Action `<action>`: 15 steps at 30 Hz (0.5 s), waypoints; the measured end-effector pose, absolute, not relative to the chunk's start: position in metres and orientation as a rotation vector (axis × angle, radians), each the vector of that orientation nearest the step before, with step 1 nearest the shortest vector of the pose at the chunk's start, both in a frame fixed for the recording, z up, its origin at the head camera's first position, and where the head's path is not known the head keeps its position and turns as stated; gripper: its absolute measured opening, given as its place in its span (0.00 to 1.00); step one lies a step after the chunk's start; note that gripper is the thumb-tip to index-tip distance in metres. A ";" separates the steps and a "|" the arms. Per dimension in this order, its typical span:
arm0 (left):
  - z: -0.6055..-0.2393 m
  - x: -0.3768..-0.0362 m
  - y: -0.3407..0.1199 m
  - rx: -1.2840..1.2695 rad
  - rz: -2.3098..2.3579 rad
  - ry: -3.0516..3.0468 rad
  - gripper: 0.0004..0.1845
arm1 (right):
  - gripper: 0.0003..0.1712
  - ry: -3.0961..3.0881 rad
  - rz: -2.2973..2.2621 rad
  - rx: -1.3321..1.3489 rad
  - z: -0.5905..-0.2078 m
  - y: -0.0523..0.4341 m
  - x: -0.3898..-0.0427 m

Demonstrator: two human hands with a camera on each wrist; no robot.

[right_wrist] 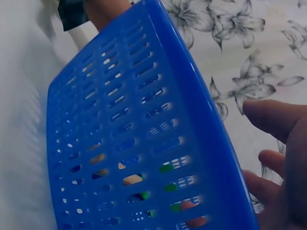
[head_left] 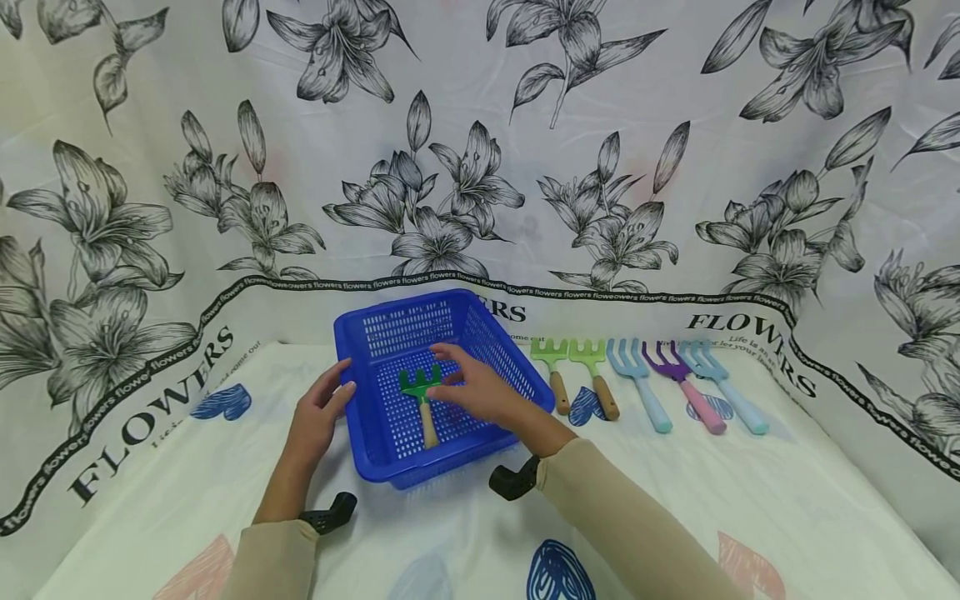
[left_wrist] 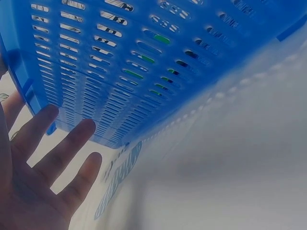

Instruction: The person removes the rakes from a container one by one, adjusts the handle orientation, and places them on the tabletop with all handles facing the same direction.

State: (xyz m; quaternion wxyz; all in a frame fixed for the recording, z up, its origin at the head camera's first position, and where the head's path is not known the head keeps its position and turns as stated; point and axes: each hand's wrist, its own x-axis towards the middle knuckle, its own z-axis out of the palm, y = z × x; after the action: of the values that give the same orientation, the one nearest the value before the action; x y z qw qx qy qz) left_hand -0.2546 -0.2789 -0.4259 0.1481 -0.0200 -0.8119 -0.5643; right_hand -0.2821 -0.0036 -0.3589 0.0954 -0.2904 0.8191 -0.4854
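Note:
A blue slotted plastic basket [head_left: 351, 357] stands on the cloth-covered table in the middle of the head view. Inside it lies a dark green hand rake [head_left: 422, 392] with a wooden handle, tines pointing away. My right hand [head_left: 472, 387] hovers inside the basket just right of the rake's head, fingers spread and holding nothing. My left hand [head_left: 330, 398] rests with straight fingers against the basket's left wall. The left wrist view has those straight fingers [left_wrist: 67, 143] beside the basket [left_wrist: 120, 62]. In the right wrist view the relaxed fingers [right_wrist: 276, 117] sit past the basket's rim [right_wrist: 192, 96].
To the right of the basket lies a row of garden tools: two light green rakes [head_left: 553, 368] [head_left: 596, 377], a light blue fork [head_left: 643, 387], a purple fork with a pink handle [head_left: 688, 390] and another blue fork [head_left: 731, 393]. A floral cloth [head_left: 480, 167] hangs behind.

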 end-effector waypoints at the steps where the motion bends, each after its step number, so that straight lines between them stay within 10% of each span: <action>1: -0.428 -0.256 -0.280 -0.056 -1.617 -2.336 0.32 | 0.38 2.410 -1.422 -0.861 -0.358 -0.004 -0.283; 15: -0.420 -0.250 -0.276 -0.054 -1.626 -2.346 0.31 | 0.32 2.204 -1.353 -0.810 -0.361 -0.009 -0.288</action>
State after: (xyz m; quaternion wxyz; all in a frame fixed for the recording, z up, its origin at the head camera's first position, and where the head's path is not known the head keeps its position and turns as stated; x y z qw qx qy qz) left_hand -0.2504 -0.2755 -0.4203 0.1429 -0.0188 -0.8133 -0.5637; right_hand -0.2883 -0.0086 -0.3609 0.2141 -0.2920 0.7943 -0.4878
